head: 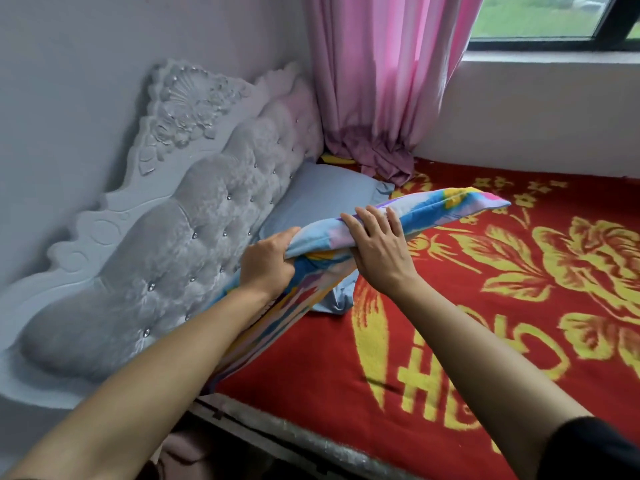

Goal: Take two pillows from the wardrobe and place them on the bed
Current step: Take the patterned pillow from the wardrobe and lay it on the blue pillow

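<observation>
1. A blue pillow (322,199) already lies flat at the head of the bed (485,341), mid-frame, against the grey tufted headboard (194,244) and just below the pink curtain (381,81).
2. The second, patterned pillow (429,209) is held above the red and yellow blanket (519,271), slanting from lower centre up toward the right; its far end hangs clear of the bed and part of it overlaps the blue pillow's near corner.
3. The left hand (268,261) is clamped on the pillow's near edge, fingers curled tightly into the fabric.
4. The right hand (375,240) lies over the top of the long edge with fingers spread flat; the thumb seems tucked beneath, so it looks closed lightly around the edge rather than gripping hard.
5. The step in hand seems to be laying this pillow beside the first.
6. To do it well: bring it nearer the lower left, into the bare stretch along the headboard, so the two sit side by side and not stacked.
7. Level it before lowering, set the headboard side down first, then let go and smooth it flat.
</observation>
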{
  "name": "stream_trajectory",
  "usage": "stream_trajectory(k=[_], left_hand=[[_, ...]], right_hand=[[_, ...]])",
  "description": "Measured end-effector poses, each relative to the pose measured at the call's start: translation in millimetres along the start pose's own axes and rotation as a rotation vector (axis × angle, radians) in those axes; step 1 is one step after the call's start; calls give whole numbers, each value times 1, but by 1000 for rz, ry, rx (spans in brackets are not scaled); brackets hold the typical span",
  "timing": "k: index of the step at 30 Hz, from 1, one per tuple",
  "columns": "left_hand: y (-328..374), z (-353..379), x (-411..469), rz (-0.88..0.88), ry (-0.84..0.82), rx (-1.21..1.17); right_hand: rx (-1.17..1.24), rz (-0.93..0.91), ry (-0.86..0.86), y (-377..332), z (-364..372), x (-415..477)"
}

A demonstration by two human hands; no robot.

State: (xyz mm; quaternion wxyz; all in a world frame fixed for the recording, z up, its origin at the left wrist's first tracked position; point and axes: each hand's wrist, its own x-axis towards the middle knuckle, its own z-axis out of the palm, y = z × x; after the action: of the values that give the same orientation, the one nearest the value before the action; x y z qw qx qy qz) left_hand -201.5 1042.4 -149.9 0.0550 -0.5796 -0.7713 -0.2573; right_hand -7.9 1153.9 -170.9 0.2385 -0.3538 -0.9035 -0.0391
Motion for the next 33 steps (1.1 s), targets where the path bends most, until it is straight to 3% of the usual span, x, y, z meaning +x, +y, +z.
stream_trajectory(k=[11, 14, 18, 22, 25, 28, 31, 33], left_hand=[[-90, 78, 168, -3, -164, -318], [-117, 109, 219, -62, -244, -537], [-164, 166, 267, -163, -387, -748], [-216, 242, 268, -135, -509, -386], [-244, 292, 261, -147, -394, -190], [-289, 335, 254, -160, -254, -43], [-348, 371, 203, -85, -413, 215], [-375, 390, 168, -132, -546, 274]], right_hand=[[-65, 304, 128, 15, 113, 108], [-25, 426, 55, 13, 158, 126], [96, 567, -184, 10, 236, 123], [354, 781, -440, 3, 337, 99], [504, 886, -577, -11, 413, 77], [509, 925, -595, -28, 479, 59], [442, 910, -604, -35, 519, 59], [399, 902, -620, -41, 529, 64]])
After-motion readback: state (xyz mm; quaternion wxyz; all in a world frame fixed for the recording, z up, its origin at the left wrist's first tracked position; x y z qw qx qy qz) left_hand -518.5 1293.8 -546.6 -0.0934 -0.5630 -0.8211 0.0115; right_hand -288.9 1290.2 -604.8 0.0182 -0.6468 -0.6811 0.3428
